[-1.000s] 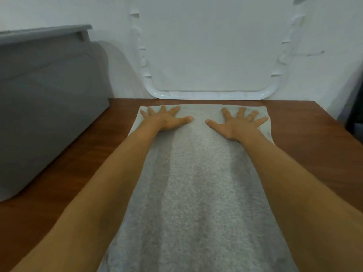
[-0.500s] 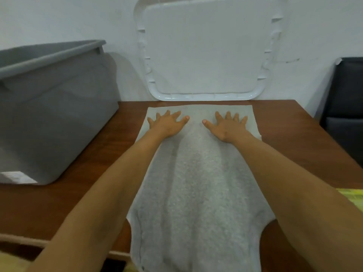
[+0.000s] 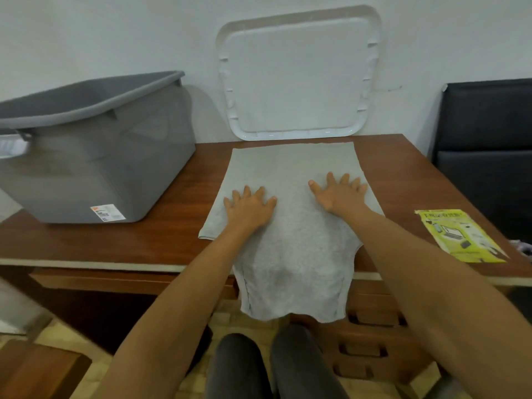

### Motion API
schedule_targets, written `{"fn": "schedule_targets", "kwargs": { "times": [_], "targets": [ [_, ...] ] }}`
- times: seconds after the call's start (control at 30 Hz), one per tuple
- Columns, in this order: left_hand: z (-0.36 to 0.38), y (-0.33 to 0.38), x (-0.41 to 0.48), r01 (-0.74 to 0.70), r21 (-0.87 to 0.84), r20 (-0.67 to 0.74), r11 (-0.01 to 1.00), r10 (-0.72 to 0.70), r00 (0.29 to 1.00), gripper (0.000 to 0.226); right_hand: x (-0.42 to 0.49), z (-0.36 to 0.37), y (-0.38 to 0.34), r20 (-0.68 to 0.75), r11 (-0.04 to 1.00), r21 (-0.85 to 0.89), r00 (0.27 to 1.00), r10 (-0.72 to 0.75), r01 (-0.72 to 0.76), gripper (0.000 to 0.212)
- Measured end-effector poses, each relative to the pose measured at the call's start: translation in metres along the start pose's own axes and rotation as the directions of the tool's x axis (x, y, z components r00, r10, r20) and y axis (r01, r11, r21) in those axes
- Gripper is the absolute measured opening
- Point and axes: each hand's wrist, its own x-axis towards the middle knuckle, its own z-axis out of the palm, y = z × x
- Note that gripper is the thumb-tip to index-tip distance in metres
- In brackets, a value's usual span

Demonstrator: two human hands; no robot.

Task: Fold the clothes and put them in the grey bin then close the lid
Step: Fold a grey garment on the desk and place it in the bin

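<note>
Head camera view, looking down along two bare forearms. The left hand lies palm down with its fingers straight and spread, pressing flat on a light grey soft fabric garment. The right hand lies the same way, flat and spread, a little farther up the cloth and close to its right edge. Neither hand grips anything; both simply rest on the fabric, with a strip of cloth between the two thumbs.

The garment is laid lengthwise on a brown wooden table. Its far edge is straight and sits just in front of the back of the table. Its narrower near end hangs over the table's front edge, above knees in dark grey trousers.

A large grey plastic bin stands on the left of the table, with bare wood between it and the garment. Its top is open and a small white label is stuck low on its side; its inside cannot be seen. A white plastic lid, square with rounded corners, stands on edge against the white wall directly behind the garment.

A yellow printed leaflet lies flat near the table's right front corner. A black padded seat stands beyond the table's right side.
</note>
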Motion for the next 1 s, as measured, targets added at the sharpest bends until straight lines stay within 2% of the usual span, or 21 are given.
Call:
{"fn": "schedule_targets", "kwargs": {
  "times": [0.1,0.23,0.43,0.57,0.7,0.77,0.83,0.9,1.0],
  "targets": [
    [0.004,0.001,-0.013,0.061,0.008,0.011,0.998,-0.061,0.998,0.074,-0.024,0.011,-0.014,0.028,0.999,-0.032,0.999,-0.036,0.037,0.092],
    [0.007,0.005,-0.032,0.042,-0.011,0.001,0.999,-0.042,0.999,0.079,-0.05,0.028,-0.03,0.022,0.993,-0.065,0.995,-0.1,0.101,0.091],
    [0.0,-0.023,-0.044,0.004,0.009,0.064,1.0,-0.004,0.998,0.079,-0.063,0.023,-0.002,-0.04,0.997,-0.08,0.999,-0.002,-0.001,0.088],
    [-0.014,-0.033,-0.043,-0.029,0.002,0.133,1.0,0.028,0.991,0.074,-0.075,0.019,0.006,-0.043,0.996,-0.09,0.999,-0.012,0.008,0.086],
    [-0.024,-0.04,-0.061,-0.005,-0.071,-0.081,0.997,-0.001,0.997,0.052,-0.094,0.02,0.011,-0.147,0.998,-0.033,0.988,0.039,-0.044,0.08],
    [-0.02,-0.044,-0.079,-0.02,-0.143,-0.261,0.99,-0.018,0.965,0.04,-0.112,0.023,0.01,-0.334,0.999,0.003,0.942,0.039,-0.04,0.066],
    [-0.013,-0.047,-0.103,-0.055,-0.222,-0.425,0.974,-0.046,0.904,0.027,-0.135,0.025,0.008,-0.531,1.0,0.009,0.847,0.008,-0.004,0.051],
    [-0.003,-0.049,-0.129,-0.104,-0.261,-0.481,0.96,-0.036,0.876,0.016,-0.157,0.027,0.008,-0.628,1.0,0.013,0.778,-0.013,0.028,0.042],
    [0.012,-0.052,-0.161,-0.142,-0.267,-0.494,0.953,-0.009,0.87,0.019,-0.186,0.034,0.012,-0.652,0.997,0.027,0.757,-0.039,0.075,0.04]
  ]
}}
